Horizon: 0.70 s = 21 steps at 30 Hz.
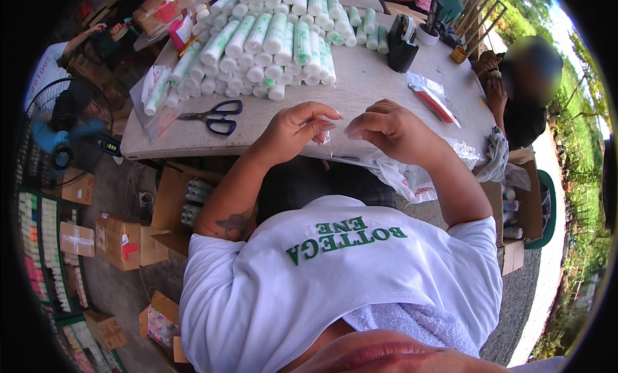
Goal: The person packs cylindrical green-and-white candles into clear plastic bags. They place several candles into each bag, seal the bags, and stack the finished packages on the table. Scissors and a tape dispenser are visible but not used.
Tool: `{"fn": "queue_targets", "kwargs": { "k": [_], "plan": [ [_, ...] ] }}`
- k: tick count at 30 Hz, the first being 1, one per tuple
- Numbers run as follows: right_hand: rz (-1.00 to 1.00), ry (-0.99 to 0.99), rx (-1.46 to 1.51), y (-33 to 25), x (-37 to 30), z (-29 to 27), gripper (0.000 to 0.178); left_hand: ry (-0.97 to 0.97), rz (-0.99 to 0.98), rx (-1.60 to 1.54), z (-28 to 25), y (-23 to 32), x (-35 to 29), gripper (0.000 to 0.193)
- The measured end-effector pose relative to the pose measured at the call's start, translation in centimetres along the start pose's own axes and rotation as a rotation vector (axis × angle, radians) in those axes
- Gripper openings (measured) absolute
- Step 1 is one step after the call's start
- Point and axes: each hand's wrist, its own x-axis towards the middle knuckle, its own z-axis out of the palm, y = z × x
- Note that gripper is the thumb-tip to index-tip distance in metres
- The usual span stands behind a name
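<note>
Both left hand (295, 128) and right hand (396, 131) stand at 12 o'clock from the torso (257, 283); left fingers (315, 110) appear to pinch film (327, 137), right fingers' (370, 120) grasp cannot be told. Light, even pressure should avoid creasing it.

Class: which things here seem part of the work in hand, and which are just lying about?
Likely part of it:
clear plastic piece at the left hand
stacked white-and-green tubes
scissors

Probably just around:
fan
cardboard box on the floor
</note>
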Motion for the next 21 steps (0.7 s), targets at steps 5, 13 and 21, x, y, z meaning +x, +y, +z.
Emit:
{"fn": "queue_targets", "kwargs": {
  "k": [5,13,21],
  "plan": [
    [0.075,0.051,-0.011,0.0,0.1,0.7,0.013,-0.016,0.075,0.076,-0.4,-0.3,-0.7,0.006],
    [-0.059,0.067,-0.07,0.3,0.1,1.8,0.012,0.049,0.182,0.492,-1.7,0.7,-1.4,0.012],
    [0.168,0.023,0.015,1.0,0.2,2.7,0.013,-0.005,0.296,0.304,-2.0,1.1,-2.5,0.016]
  ]
}}
